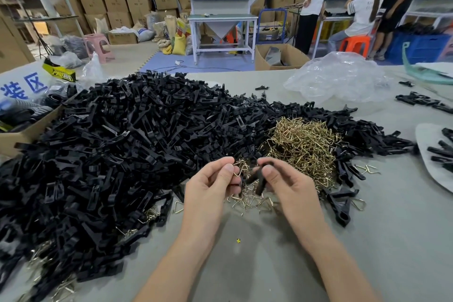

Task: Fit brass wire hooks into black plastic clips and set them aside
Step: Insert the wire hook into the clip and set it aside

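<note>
The black plastic clip (256, 179) sits in the right hand (286, 189), grip clamped on its upper end with thumb and fingers curled round it. Just left of that grip, the left hand (210, 189) pinches a brass wire hook (237, 172), grip closed on the wire. Loose hooks (247, 200) lie on the desk (269, 265) beneath both grips. A brass hook heap (304, 144) lies beyond the right grip, and a black clip pile (110, 149) spreads left of and beyond the left grip.
</note>
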Demonstrator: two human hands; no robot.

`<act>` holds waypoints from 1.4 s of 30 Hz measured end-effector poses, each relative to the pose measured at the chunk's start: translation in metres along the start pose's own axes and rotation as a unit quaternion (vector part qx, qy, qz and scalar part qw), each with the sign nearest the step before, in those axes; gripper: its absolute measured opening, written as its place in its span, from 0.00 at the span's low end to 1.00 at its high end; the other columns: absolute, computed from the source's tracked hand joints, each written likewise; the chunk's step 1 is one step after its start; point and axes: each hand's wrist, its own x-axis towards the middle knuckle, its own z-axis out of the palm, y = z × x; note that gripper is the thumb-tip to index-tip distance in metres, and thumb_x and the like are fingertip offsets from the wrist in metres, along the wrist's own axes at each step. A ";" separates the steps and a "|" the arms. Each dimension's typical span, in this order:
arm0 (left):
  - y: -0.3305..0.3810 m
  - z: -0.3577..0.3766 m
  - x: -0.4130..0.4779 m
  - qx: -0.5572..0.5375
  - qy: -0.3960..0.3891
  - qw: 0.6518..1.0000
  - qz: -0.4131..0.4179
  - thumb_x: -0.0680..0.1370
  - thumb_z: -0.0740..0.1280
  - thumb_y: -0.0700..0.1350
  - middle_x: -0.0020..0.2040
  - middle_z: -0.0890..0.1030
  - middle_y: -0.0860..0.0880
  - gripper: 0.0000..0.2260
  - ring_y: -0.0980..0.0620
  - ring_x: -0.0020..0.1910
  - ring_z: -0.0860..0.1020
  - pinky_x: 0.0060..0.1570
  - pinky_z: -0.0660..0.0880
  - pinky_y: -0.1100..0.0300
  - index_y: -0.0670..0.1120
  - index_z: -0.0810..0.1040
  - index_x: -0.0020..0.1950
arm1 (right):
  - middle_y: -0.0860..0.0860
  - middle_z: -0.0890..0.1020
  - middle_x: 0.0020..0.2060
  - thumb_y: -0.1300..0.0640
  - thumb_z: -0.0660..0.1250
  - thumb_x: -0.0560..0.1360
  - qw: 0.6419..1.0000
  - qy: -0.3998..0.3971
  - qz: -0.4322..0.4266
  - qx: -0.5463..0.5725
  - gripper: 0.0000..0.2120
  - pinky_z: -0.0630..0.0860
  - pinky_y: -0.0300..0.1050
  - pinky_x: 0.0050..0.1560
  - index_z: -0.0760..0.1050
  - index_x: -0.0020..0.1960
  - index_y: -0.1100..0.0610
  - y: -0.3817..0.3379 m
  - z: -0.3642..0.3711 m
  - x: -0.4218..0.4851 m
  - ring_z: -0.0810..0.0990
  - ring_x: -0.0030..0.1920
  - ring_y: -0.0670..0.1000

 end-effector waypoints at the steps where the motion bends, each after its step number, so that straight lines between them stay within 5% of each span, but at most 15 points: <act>1: 0.001 0.001 -0.001 -0.027 -0.005 1.000 0.001 0.78 0.69 0.38 0.42 0.86 0.46 0.06 0.54 0.38 0.82 0.38 0.79 0.64 0.44 0.84 0.53 | 0.51 0.87 0.47 0.48 0.70 0.73 0.994 0.016 0.035 0.101 0.11 0.82 0.43 0.44 0.85 0.52 0.48 -0.001 -0.001 0.002 0.84 0.44 0.53; 5: 0.000 0.009 -0.009 -0.092 -0.056 0.994 -0.001 0.72 0.72 0.42 0.43 0.85 0.42 0.12 0.51 0.38 0.82 0.38 0.78 0.62 0.43 0.80 0.54 | 0.54 0.86 0.46 0.53 0.67 0.73 0.930 0.037 0.130 0.342 0.11 0.82 0.40 0.44 0.87 0.48 0.54 -0.005 -0.002 0.007 0.84 0.41 0.49; 11: -0.009 0.022 -0.018 -0.120 -0.067 0.989 -0.049 0.70 0.72 0.40 0.41 0.85 0.41 0.11 0.49 0.34 0.81 0.36 0.79 0.60 0.42 0.76 0.50 | 0.56 0.86 0.50 0.50 0.68 0.72 0.898 0.009 0.155 0.412 0.13 0.84 0.45 0.46 0.85 0.51 0.54 -0.002 0.000 0.007 0.84 0.41 0.52; 18: -0.009 0.025 -0.019 -0.136 -0.067 0.987 -0.055 0.69 0.72 0.40 0.41 0.84 0.39 0.08 0.50 0.33 0.81 0.36 0.79 0.61 0.43 0.77 0.46 | 0.57 0.85 0.48 0.49 0.67 0.73 0.899 -0.023 0.162 0.406 0.15 0.82 0.43 0.36 0.84 0.54 0.56 -0.002 0.003 0.005 0.83 0.37 0.51; 24: -0.004 0.024 -0.018 -0.176 -0.059 0.980 -0.068 0.68 0.71 0.37 0.38 0.83 0.41 0.07 0.51 0.32 0.81 0.34 0.79 0.61 0.42 0.77 0.45 | 0.57 0.85 0.48 0.49 0.69 0.71 0.888 0.011 0.182 0.423 0.14 0.84 0.43 0.47 0.86 0.49 0.56 0.001 0.000 0.008 0.85 0.42 0.52; 30: -0.006 0.024 -0.019 -0.180 -0.062 0.977 -0.093 0.68 0.72 0.38 0.39 0.84 0.41 0.09 0.50 0.33 0.81 0.37 0.81 0.60 0.41 0.77 0.47 | 0.58 0.85 0.44 0.50 0.68 0.72 0.894 0.005 0.184 0.409 0.15 0.84 0.43 0.39 0.84 0.52 0.58 0.002 0.003 0.007 0.86 0.38 0.53; 35: -0.006 0.024 -0.020 -0.189 -0.066 0.975 -0.094 0.69 0.72 0.38 0.39 0.84 0.41 0.10 0.50 0.33 0.81 0.36 0.80 0.60 0.41 0.76 0.48 | 0.57 0.85 0.45 0.48 0.69 0.70 0.890 0.018 0.191 0.414 0.14 0.83 0.47 0.50 0.86 0.48 0.56 0.001 -0.002 0.008 0.85 0.41 0.54; 42: -0.008 0.023 -0.018 -0.188 -0.055 0.975 -0.100 0.67 0.73 0.38 0.39 0.84 0.41 0.11 0.49 0.33 0.81 0.35 0.80 0.59 0.41 0.76 0.48 | 0.58 0.85 0.44 0.52 0.67 0.74 0.904 -0.011 0.180 0.387 0.15 0.83 0.42 0.38 0.81 0.55 0.60 0.002 0.005 0.005 0.85 0.38 0.51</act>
